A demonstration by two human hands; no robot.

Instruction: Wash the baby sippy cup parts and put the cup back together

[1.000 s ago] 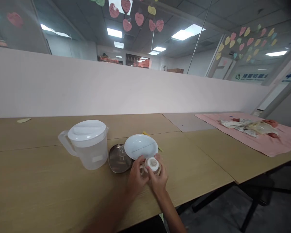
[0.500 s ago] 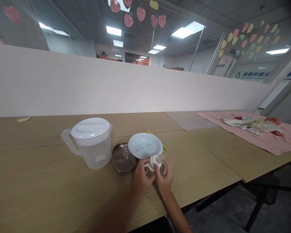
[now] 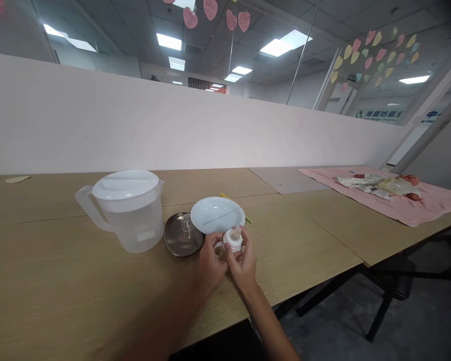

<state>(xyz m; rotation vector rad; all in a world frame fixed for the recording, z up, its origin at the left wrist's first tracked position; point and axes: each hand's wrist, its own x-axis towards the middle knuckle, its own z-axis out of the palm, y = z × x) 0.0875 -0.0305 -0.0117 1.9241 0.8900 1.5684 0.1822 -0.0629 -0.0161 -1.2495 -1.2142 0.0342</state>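
A baby bottle [image 3: 232, 241] with a white collar, a clear teat and side handles is held between both hands, just in front of the white bowl [image 3: 218, 212]. My left hand [image 3: 212, 261] is closed around its handle on the left side. On the other side, my right hand [image 3: 243, 261] grips the collar, thumb in front and fingers behind. The bottle's lower part is hidden by the hands. Left of the bowl lies a metal tray [image 3: 181, 241], with a clear cap [image 3: 187, 223] standing in it.
A lidded plastic jug [image 3: 135, 215] of clear liquid stands at left. Behind the bowl, a thin yellow-green stick [image 3: 249, 220] partly shows. A pink cloth [image 3: 409, 213] with a doll [image 3: 394, 185] covers the far right. The table's front edge runs close by my forearms.
The camera view has shifted, so everything sits a little further left and higher. The bottle's teat now points more upward, and my right fingers have moved closer around the collar.
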